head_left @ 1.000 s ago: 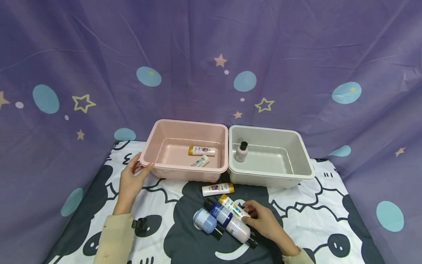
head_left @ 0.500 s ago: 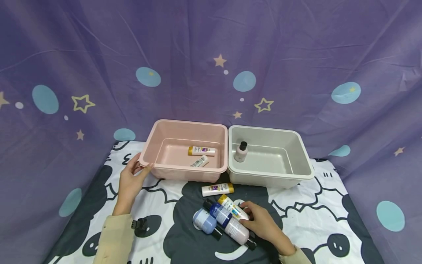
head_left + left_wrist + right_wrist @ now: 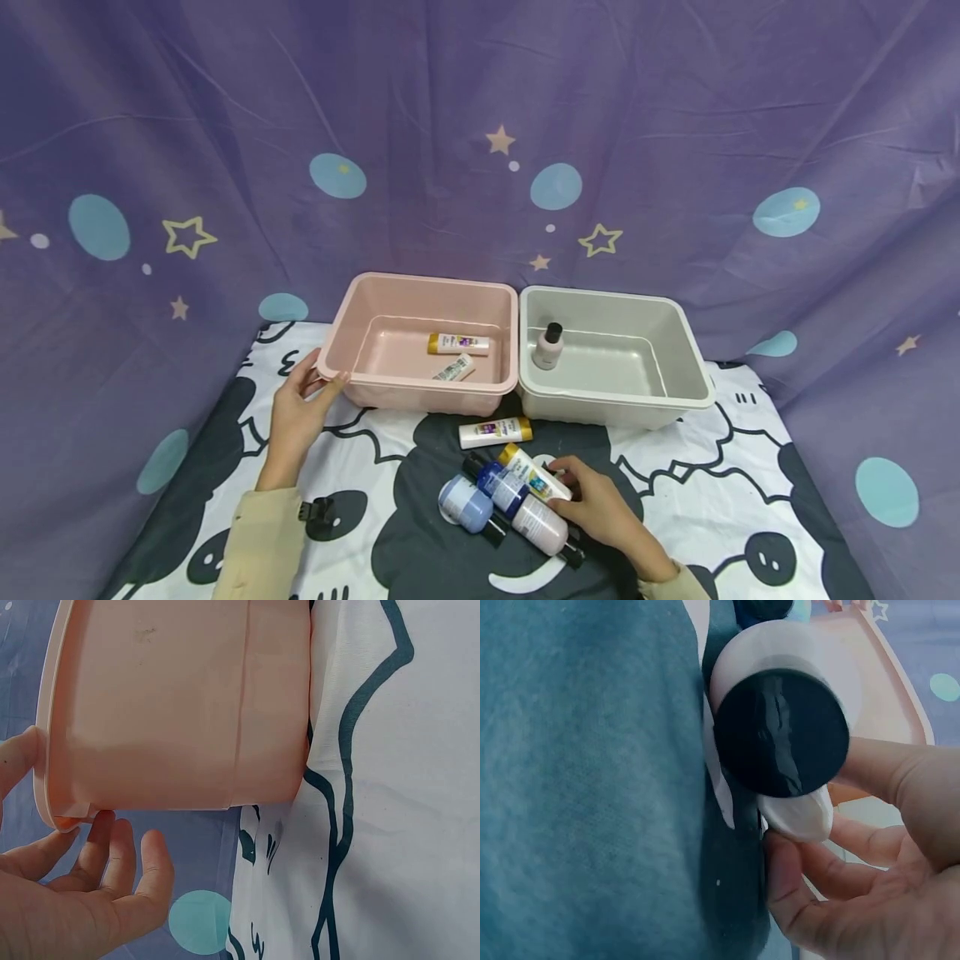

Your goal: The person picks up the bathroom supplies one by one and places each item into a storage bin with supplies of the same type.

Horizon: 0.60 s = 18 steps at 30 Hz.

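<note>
My left hand (image 3: 318,379) holds the left front corner of the pink bin (image 3: 420,389), thumb on the rim and fingers (image 3: 112,847) under it. Inside the bin lie two small tubes (image 3: 457,343). My right hand (image 3: 566,487) pinches the flat end of a white tube with a gold cap (image 3: 529,475), which lies on the printed cloth. Against that tube lies a pale pink bottle (image 3: 542,525) whose black cap (image 3: 781,733) fills the right wrist view. A dark blue bottle (image 3: 498,487) and a light blue one (image 3: 465,504) lie beside it.
A grey bin (image 3: 611,408) stands against the pink one on the right, with a small pink bottle (image 3: 548,346) upright in it. Another gold-capped tube (image 3: 495,431) lies before the bins. Purple star-print fabric hangs behind and at both sides.
My right hand has slid slightly left and its fingers have closed on the end of the gold-capped tube. The left hand and both bins have stayed put.
</note>
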Each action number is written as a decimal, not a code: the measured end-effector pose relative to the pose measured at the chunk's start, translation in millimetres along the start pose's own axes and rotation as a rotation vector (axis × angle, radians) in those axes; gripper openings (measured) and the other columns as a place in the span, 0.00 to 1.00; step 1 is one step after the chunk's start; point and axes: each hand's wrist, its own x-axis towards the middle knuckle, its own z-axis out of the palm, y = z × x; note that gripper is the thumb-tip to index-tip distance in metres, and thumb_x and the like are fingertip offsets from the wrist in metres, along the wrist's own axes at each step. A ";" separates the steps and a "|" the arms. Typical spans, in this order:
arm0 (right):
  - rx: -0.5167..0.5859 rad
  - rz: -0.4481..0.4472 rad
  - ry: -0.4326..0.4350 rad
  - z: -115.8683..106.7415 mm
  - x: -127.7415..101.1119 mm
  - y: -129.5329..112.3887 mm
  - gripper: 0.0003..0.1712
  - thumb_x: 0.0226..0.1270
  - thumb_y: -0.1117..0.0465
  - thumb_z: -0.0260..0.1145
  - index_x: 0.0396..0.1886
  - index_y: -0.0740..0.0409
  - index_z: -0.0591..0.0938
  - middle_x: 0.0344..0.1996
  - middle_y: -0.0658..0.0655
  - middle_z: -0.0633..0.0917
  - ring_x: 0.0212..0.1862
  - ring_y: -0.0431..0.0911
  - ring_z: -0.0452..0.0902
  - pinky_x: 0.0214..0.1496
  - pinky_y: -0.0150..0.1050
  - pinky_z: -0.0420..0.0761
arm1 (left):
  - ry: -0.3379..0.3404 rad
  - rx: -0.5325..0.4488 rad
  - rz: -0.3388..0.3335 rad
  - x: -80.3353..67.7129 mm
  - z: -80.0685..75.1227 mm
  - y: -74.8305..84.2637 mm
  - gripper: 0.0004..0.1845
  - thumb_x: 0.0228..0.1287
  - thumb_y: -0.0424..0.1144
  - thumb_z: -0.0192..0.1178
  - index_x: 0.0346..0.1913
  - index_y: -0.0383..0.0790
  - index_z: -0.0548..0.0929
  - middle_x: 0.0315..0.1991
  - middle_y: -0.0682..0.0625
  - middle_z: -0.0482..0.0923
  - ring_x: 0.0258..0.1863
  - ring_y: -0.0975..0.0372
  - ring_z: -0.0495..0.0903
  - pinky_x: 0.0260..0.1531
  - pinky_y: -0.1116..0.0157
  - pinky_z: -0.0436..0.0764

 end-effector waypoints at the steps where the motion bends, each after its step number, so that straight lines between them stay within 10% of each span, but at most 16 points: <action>1: 0.010 0.010 0.004 -0.4 -0.3 0.7 0.27 0.57 0.63 0.77 0.56 0.59 0.79 0.36 0.52 0.84 0.32 0.37 0.79 0.32 0.34 0.79 | 0.000 0.001 0.001 -0.2 -0.1 -0.1 0.40 0.66 0.50 0.68 0.77 0.46 0.64 0.66 0.43 0.73 0.60 0.54 0.75 0.49 0.72 0.75; 18: 0.661 0.205 0.170 -15.0 3.6 -5.8 0.25 0.62 0.75 0.69 0.57 0.77 0.72 0.41 0.68 0.83 0.39 0.54 0.84 0.42 0.51 0.86 | 0.008 0.015 -0.007 1.5 1.6 -2.7 0.39 0.67 0.49 0.67 0.77 0.46 0.63 0.66 0.44 0.73 0.60 0.54 0.75 0.57 0.58 0.77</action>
